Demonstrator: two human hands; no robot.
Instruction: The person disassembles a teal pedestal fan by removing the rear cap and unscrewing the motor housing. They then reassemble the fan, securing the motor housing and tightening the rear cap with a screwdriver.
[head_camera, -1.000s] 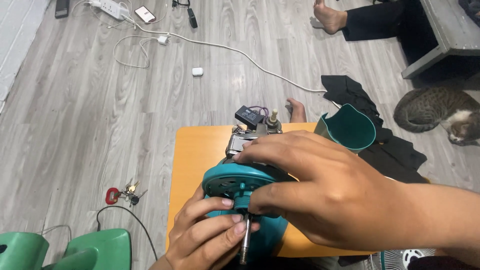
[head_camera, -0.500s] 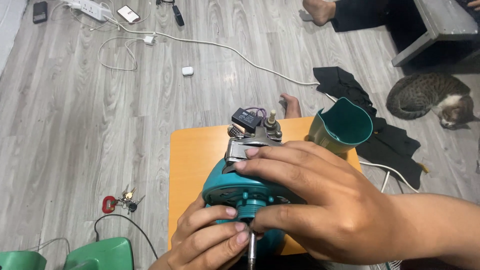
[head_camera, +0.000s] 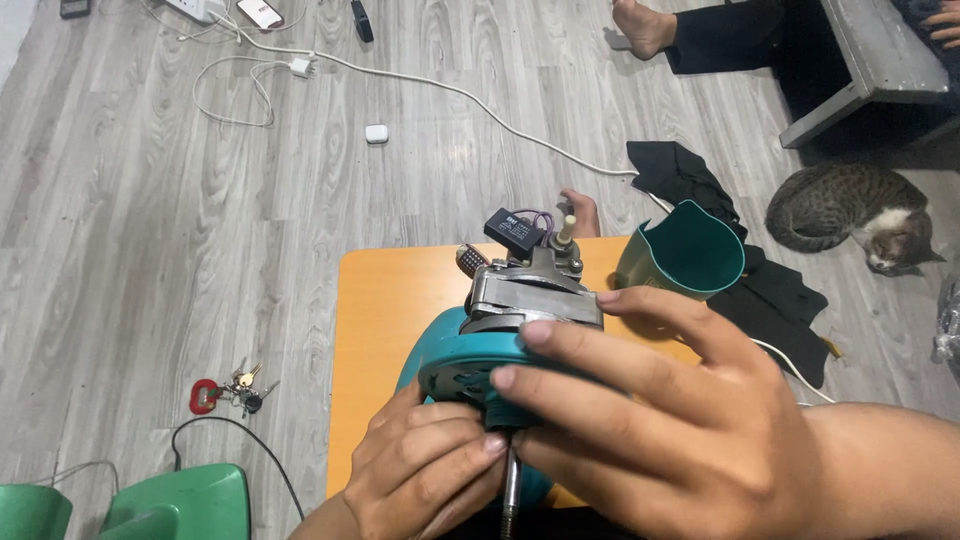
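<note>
Gripping a teal fan motor (head_camera: 470, 365) from both sides, the two hands work over an orange table (head_camera: 390, 320). The right hand (head_camera: 680, 430) lies across the front of the motor's round teal housing with its fingers spread and curled over the rim. The left hand (head_camera: 430, 480) closes on the lower edge of the housing from below, its fingertips pressed together next to a metal shaft (head_camera: 511, 490) that points down towards the camera. The motor sits tilted over the near part of the table, its grey metal core (head_camera: 535, 290) facing away, with a small black capacitor (head_camera: 515, 232) and thin wires on top.

A teal cover (head_camera: 685, 255) stands at the table's far right corner, just beside the motor. Black cloth (head_camera: 760, 290) lies on the wooden floor (head_camera: 150, 250) behind it, and a tabby cat (head_camera: 850, 210) rests further right. A bunch of keys (head_camera: 228, 390) with a red tag lies on the floor to the left, near a black cable and a green stool (head_camera: 175, 505). A white cable (head_camera: 450, 90) runs across the floor beyond, past a small white case (head_camera: 376, 133). Another person's bare foot (head_camera: 645, 25) shows at the top.
</note>
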